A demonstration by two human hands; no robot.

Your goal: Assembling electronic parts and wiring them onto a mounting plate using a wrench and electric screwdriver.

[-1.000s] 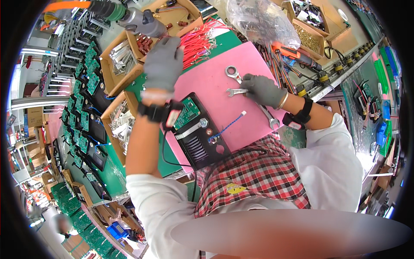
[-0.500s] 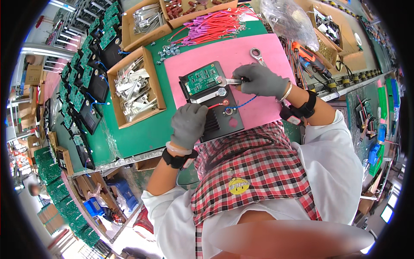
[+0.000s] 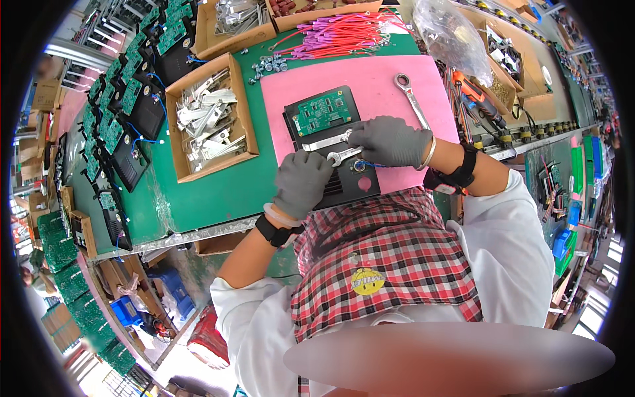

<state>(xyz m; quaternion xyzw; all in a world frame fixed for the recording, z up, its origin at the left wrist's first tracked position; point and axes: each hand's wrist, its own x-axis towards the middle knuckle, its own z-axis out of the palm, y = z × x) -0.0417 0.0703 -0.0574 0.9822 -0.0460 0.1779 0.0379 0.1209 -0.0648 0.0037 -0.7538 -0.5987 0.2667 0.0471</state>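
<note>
A black panel [image 3: 344,187] with a green circuit board [image 3: 322,112] and a pale metal strip [image 3: 322,143] lies on a pink mat [image 3: 301,81]. My gloved right hand [image 3: 390,140] is closed round an open-ended wrench [image 3: 345,156], whose jaw points left, low over the panel beside my left fingertips. My gloved left hand [image 3: 301,184] rests at the panel's lower left edge with its fingers curled together; what they pinch is hidden. A blue wire [image 3: 374,164] shows below my right hand. A ratchet ring wrench [image 3: 411,99] lies on the mat beyond it.
Left of the mat stands a cardboard box of metal brackets [image 3: 210,119]. Bolts [image 3: 270,66] and red-and-purple leads [image 3: 337,34] lie behind it. An orange-handled tool [image 3: 473,91] is at the right. Several finished-looking black panels with boards [image 3: 142,109] line the far left.
My right hand has brought the wrench jaw nearer, from beside the circuit board to my left fingertips. The red lead at my left hand no longer shows. The view has shifted slightly.
</note>
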